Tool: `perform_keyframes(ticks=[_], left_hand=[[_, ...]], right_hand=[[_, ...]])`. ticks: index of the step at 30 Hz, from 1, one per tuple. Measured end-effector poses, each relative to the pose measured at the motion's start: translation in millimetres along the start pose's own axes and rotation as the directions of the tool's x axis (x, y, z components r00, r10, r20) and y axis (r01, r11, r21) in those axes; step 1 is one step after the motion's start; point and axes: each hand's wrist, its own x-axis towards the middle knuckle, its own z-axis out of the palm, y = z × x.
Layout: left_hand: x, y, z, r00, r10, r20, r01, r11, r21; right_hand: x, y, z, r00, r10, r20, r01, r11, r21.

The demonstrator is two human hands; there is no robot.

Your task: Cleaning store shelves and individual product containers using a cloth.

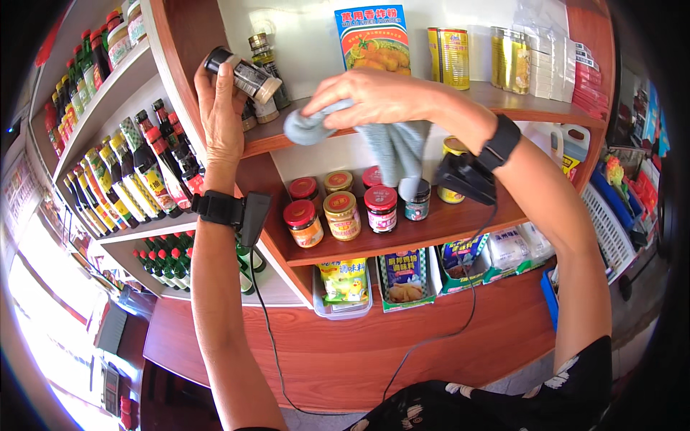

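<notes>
My left hand (221,126) grips a small spice shaker (250,77) with a black cap, tilted in front of the upper shelf. Its pale contents show through the clear end. My right hand (384,97) is closed on a grey-blue cloth (394,147), bunched at the fingers and hanging down over the shelf edge. Beside the shaker, more small seasoning jars (267,63) stand on the upper shelf (503,100), some partly hidden by my left hand. Both wrists wear black straps with a small device and a cable.
A blue box of frying powder (374,39) and yellow cans (450,57) stand on the upper shelf. Below are red- and gold-lidded jars (341,215). Seasoning packets (405,276) sit in trays lower down. Sauce bottles (147,169) crowd the left shelves. Thin cables (267,323) hang from my wrists.
</notes>
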Motion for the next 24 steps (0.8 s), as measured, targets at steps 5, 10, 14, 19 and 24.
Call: perform_keyframes(ticks=[5,10,14,19,24], left_hand=[[-5.2,9.1,17.3,0.985,-0.057,0.16,0.055,0.998,0.017],[-6.8,9.2,16.1,0.938,-0.154,0.309,0.136,0.988,0.078],[-7.1,9.7,15.3,0.919,-0.167,0.358,0.128,0.983,0.132],[-10.3,6.0,10.5,0.885,-0.181,0.428,0.117,0.978,0.173],[-7.0,7.3,12.4,0.876,-0.185,0.445,0.081,0.967,0.242]], right_hand=[[-26.3,20.1,-22.8,0.97,0.218,-0.103,-0.226,0.971,-0.075],[0.9,-4.9,-33.2,0.652,-0.047,-0.757,0.069,0.998,-0.002],[44.1,-13.4,-15.5,0.623,-0.318,-0.715,0.235,0.948,-0.217],[54.5,-11.1,5.5,0.76,-0.151,-0.632,-0.024,0.966,-0.259],[51.7,-4.6,2.4,0.695,0.135,-0.706,-0.154,0.987,0.037]])
